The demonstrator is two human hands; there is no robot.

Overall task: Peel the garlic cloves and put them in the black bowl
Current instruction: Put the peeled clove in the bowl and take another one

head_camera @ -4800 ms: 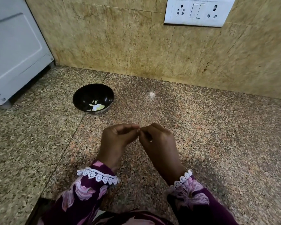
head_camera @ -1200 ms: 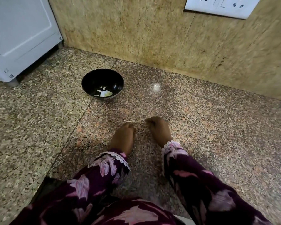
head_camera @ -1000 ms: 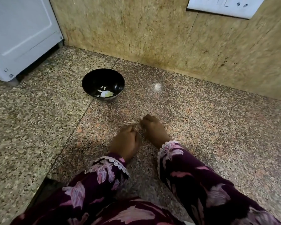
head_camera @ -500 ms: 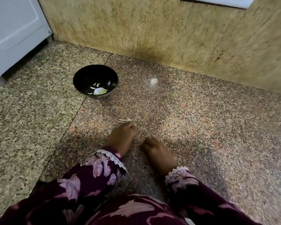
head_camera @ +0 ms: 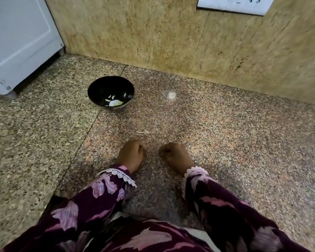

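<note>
Granite counter [head_camera: 244, 142] fills the view, tan tiled wall [head_camera: 153, 33] behind, a white appliance [head_camera: 20, 37] at the far left and a socket plate [head_camera: 233, 4] up top. Down front, two floral sleeves [head_camera: 102, 197], and both hands rest knuckles-up on the stone, a little apart. The left hand [head_camera: 131, 155] is curled, the right hand [head_camera: 175, 155] curled too; whether either one pinches a clove, the camera cannot tell, since the fingertips are tucked under. The bowl [head_camera: 98, 88] sits well ahead and to the left, and inside it lies one pale peeled clove [head_camera: 115, 102] with a few white flecks beside it. Just beyond the left hand, a scrap of skin [head_camera: 142, 132] lies on the counter. So: at least one clove is in. No unpeeled garlic shows anywhere, so how much remains is anybody's guess.
</note>
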